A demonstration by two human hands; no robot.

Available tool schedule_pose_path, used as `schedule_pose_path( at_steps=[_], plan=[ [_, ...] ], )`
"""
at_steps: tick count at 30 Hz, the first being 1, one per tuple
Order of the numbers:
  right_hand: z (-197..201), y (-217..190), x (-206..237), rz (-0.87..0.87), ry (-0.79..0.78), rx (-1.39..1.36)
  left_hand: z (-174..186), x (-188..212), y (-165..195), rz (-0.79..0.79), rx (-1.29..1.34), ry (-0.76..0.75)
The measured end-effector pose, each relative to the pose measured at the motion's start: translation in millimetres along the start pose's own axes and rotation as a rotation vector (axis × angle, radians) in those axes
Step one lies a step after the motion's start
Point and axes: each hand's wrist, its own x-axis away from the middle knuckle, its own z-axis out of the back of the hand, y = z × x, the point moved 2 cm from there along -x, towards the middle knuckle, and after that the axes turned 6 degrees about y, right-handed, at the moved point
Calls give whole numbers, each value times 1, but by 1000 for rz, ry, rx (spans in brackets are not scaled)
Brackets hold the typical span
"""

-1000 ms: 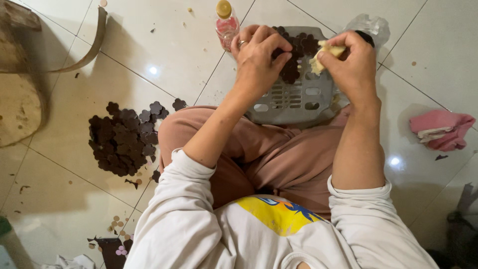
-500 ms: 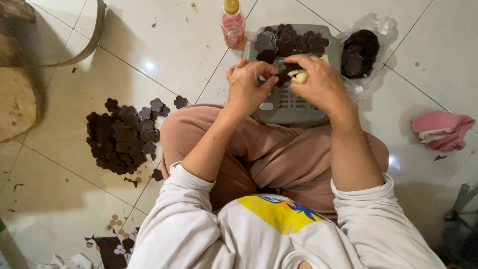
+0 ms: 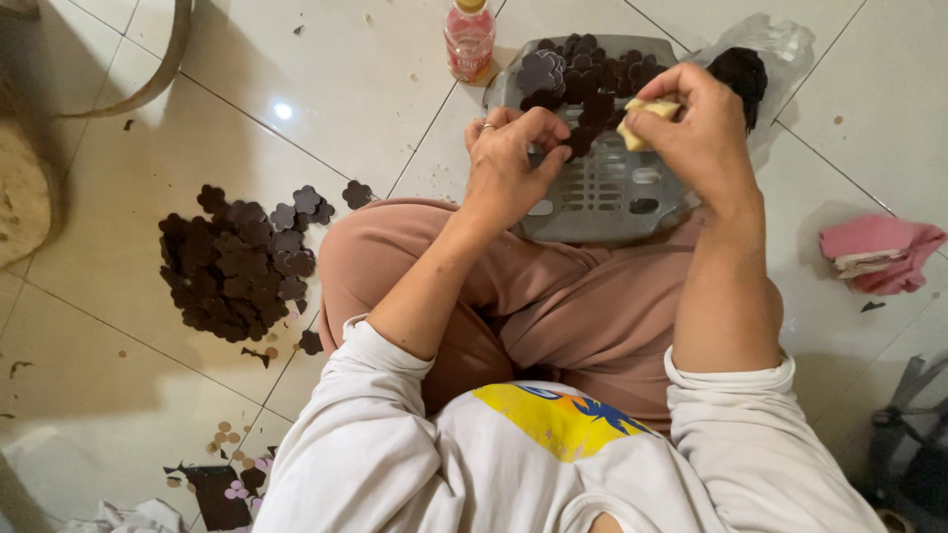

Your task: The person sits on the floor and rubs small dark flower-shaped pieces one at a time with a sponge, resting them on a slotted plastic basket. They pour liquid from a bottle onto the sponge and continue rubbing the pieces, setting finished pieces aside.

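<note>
Flower piece (image 3: 578, 141), dark brown, pinched between thumb and fingers of left hand (image 3: 509, 168) over the grey slotted tray (image 3: 602, 192). Right hand (image 3: 696, 123) just beside it, fingers closed on a small pale yellow lump (image 3: 647, 109) (can't tell what it is) that sits close to the piece, contact unclear. Tray lies on the floor against the shins, its far end covered by a heap of same-shape pieces (image 3: 583, 69). Clear bag (image 3: 760, 59) with more dark pieces at the tray's far right corner, partly behind the right hand. Bottle (image 3: 469, 35), pinkish with yellow cap, upright just beside the tray's far left corner. Second, bigger pile (image 3: 242, 266) of pieces on the tiles left of the knee, well apart from the tray. Pink cloth (image 3: 879, 252), folded, on the floor to the right. Ring on left hand.
</note>
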Motion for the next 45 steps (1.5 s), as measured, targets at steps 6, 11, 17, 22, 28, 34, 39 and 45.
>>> schedule_pose_path(
  at_steps=[6,11,17,22,28,34,39,45],
  plan=[
    [4,1,-3,182,190,76,-1,1,1,-85,-13,16],
    [-8,-13,10,296,84,251,3,1,1,-109,12,47],
    [-40,-19,17,281,64,434,5,-1,1,-145,67,74],
    [-45,-18,17,221,68,472,6,-2,2,-198,95,75],
    [-41,-17,17,295,60,474,6,-2,3,-184,107,82],
    [-43,-18,16,276,63,519,6,-3,4,-183,102,88],
    [-33,-15,14,172,83,434,8,-3,7,-195,109,77],
    [0,-10,1,107,182,105,1,0,4,-203,77,65]
  ],
)
